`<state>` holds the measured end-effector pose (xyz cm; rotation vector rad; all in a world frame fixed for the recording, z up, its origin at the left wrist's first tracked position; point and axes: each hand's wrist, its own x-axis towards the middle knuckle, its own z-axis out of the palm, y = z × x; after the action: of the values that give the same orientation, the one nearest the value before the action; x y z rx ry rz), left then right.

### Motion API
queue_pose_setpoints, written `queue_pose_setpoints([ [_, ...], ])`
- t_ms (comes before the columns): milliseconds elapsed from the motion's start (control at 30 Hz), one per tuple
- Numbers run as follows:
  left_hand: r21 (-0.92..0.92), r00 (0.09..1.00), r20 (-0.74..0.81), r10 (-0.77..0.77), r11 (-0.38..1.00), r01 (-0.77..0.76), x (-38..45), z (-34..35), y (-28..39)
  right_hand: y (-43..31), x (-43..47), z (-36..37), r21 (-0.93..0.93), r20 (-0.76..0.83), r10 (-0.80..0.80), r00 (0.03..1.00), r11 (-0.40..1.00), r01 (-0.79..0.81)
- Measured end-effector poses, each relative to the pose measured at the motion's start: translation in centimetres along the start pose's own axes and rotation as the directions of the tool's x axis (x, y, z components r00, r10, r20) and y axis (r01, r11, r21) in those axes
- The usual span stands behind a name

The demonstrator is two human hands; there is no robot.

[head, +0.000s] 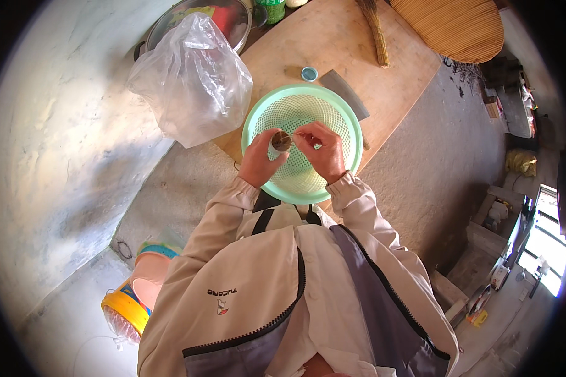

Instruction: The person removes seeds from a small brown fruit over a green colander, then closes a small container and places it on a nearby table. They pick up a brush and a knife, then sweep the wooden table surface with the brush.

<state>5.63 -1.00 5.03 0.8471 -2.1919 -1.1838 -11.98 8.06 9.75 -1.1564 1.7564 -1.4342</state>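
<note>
My left hand [258,162] is wrapped around a small round jar [281,141] with its open mouth facing up. Brown contents show inside, with thin stick-like pieces near the rim; what they are I cannot tell. Thumb and fingers of my right hand [324,150] pinch together right beside the mouth; any small thing between them is too small to make out. Both hands are above a pale green plastic mesh basket [248,123] at the table edge. Beyond its far rim lies a small blue lid [309,73].
A cleaver [343,93] lies partly behind the basket on the wooden board [287,49]. To the left is a clear plastic bag [193,89], near a glass-lidded pan [245,35]. A straw brush [375,35] and a woven tray [453,28] are at the far right.
</note>
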Motion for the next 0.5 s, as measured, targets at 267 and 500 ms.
queue_pose_setpoints([
  [267, 0.045, 0.999, -0.02, 0.049, 0.998, -0.048, -0.5, 0.5, 0.1, -1.1, -0.2, 0.2, -0.256, 0.054, -0.075, 0.996, 0.963, 0.087],
  [500, 0.032, 0.997, -0.044, 0.068, 0.997, -0.067, -0.4, 0.6, 0.2, -2.0, -0.5, -0.5, -0.281, 0.02, -0.081, 0.996, 0.956, 0.084],
])
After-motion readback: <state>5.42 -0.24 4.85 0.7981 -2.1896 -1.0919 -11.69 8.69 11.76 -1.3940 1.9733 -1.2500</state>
